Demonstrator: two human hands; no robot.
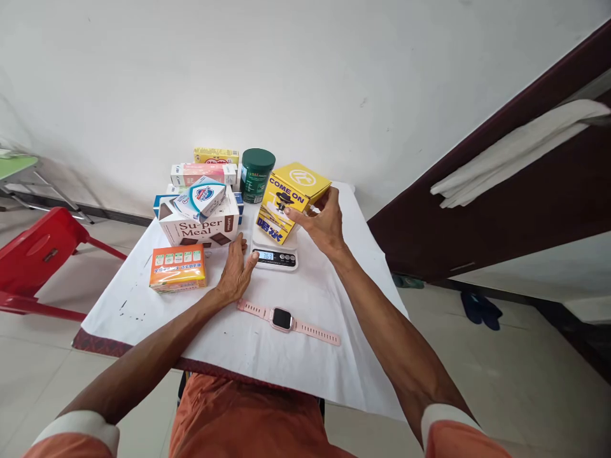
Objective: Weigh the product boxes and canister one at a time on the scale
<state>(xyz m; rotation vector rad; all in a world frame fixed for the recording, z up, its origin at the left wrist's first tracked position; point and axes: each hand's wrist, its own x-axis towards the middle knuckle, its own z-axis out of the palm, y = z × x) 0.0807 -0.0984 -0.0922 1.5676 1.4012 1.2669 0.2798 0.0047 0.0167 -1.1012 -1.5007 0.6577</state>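
My right hand (328,224) grips a yellow cardboard box (286,191) printed "COME ON", thumb on its front and fingers behind its right side. The box leans at a tilt over the white digital kitchen scale (286,264); whether its base fully rests there I cannot tell. The lit display seems to read 363. My left hand (235,272) lies on the cloth at the scale's left edge, thumb apart from the fingers, holding nothing. Nearer to me, a pink smartwatch (282,319) is stretched flat.
Left of the scale are a "Su-per Meal" box (198,228), a white-and-blue box (201,197) on top, an orange pack (177,267), and pink (203,173) and yellow (216,155) boxes. A green canister (256,175) stands behind. A red chair (42,254) is beside the table.
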